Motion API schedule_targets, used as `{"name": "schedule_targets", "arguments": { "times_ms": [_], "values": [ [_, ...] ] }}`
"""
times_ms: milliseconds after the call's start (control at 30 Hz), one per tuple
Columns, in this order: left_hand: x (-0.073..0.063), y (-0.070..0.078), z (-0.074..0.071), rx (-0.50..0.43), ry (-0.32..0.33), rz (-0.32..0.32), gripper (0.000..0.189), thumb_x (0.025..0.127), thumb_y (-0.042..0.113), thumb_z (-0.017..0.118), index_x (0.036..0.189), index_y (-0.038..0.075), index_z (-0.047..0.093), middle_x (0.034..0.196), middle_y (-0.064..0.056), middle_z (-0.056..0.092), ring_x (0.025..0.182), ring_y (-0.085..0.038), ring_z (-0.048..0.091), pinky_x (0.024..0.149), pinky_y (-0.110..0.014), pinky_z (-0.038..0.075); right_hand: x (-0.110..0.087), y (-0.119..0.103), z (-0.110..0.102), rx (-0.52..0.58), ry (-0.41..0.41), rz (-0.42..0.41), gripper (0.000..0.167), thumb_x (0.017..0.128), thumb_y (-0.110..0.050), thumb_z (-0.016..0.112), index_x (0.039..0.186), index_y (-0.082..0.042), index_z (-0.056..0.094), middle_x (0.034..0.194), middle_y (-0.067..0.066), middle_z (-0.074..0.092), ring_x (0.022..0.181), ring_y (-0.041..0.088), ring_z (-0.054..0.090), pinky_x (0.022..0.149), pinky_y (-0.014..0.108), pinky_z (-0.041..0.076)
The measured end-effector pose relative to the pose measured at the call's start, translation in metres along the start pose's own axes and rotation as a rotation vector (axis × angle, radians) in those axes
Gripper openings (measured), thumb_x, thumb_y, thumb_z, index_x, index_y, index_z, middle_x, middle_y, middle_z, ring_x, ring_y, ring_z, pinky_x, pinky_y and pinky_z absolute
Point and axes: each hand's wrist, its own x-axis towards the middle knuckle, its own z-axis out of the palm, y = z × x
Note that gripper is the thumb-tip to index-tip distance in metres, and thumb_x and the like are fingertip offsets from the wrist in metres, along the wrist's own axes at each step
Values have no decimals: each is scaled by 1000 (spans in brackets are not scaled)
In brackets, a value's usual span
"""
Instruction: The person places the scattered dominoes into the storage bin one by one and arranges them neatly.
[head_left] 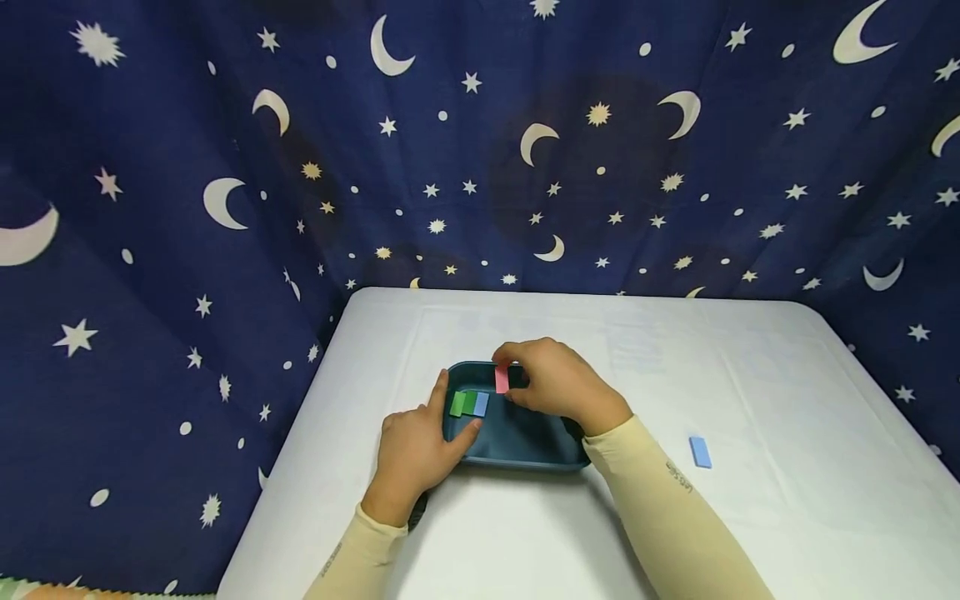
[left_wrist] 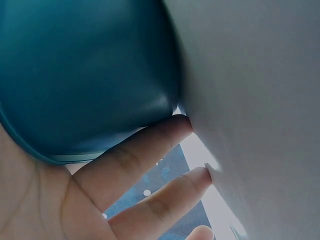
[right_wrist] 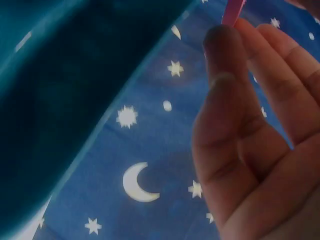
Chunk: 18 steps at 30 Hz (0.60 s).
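Observation:
My right hand (head_left: 558,379) pinches a flat pink rectangular block (head_left: 502,380) between thumb and fingertips, above the back part of a dark teal tray (head_left: 517,463). In the right wrist view, the pink block (right_wrist: 233,12) shows at the tips of thumb and finger. Along the tray's left side lies my left hand (head_left: 420,450), its index finger straight by the rim and the thumb reaching over inside. The left wrist view shows straight fingers (left_wrist: 132,157) outside the tray wall (left_wrist: 100,80). Inside at the left, light green (head_left: 457,404), dark green (head_left: 469,403) and blue (head_left: 482,405) blocks sit side by side.
A single light blue block (head_left: 701,452) lies on the white tabletop (head_left: 795,400), right of my right forearm. Behind the table and along its left hangs a navy curtain (head_left: 450,167) with moons and stars.

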Motion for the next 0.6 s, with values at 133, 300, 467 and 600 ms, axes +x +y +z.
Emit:
{"name": "schedule_targets", "arguments": {
  "times_ms": [133,300,467,600],
  "values": [
    [0,-1,0,2,6,2,100,96,82,42,166,12,36,79,-13,73,62,-28,67,62,-49,46,11,-7,13,-33,-45,-6,44,82,-24,92,122,-18,75,103,-4,75,76,13,59,72,36,53],
    [-1,0,-1,-2,7,2,99,95,83,42,166,13,36,79,-12,73,62,-28,67,62,-48,46,18,-12,27,-71,-129,12,39,82,-24,92,117,-17,75,90,-7,72,74,12,58,68,37,52],
    [0,-1,-2,6,16,4,99,96,82,41,166,13,36,77,-11,71,59,-27,64,61,-48,46,25,-11,40,-128,-203,30,29,81,-17,90,106,-18,75,77,-11,64,69,12,57,61,36,49],
    [1,-2,-2,10,32,11,99,96,83,40,165,13,37,76,-11,71,57,-27,63,60,-48,45,28,-11,45,-180,-233,65,27,82,-18,90,104,-20,75,72,-11,57,66,15,56,58,37,48]
  ]
}}
